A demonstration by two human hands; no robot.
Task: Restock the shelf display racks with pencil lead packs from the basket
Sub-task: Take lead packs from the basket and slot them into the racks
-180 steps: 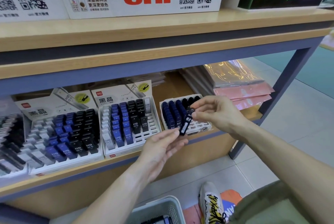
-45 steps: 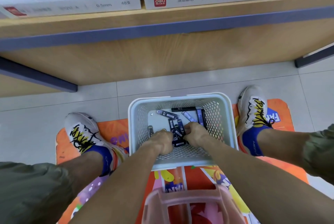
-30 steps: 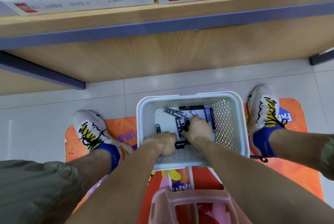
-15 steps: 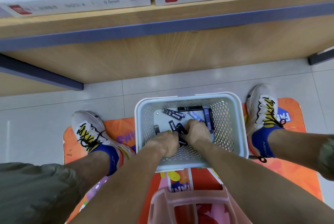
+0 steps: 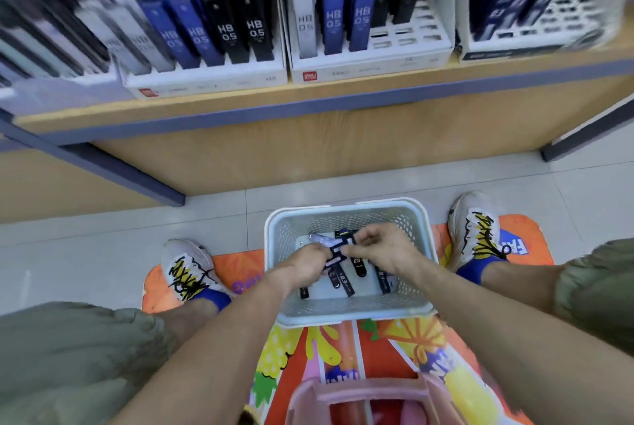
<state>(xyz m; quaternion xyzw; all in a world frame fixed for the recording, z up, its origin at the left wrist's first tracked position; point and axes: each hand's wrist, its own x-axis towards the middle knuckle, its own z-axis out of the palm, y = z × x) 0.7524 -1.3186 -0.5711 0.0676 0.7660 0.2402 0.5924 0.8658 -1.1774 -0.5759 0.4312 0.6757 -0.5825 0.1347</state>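
1. The left hand and right hand, half a second ago pressed low among the loose packs, are now rising above the pale perforated plastic basket, pinching a small cluster of dark slim pencil lead packs between them.
2. Several packs are still lying on the basket floor.
3. The camera is tilting upward, bringing the white cardboard display racks on the wooden shelf back into view, though blurred.
4. Judgement: picking is ending; carrying to the empty slots in the middle rack is beginning.
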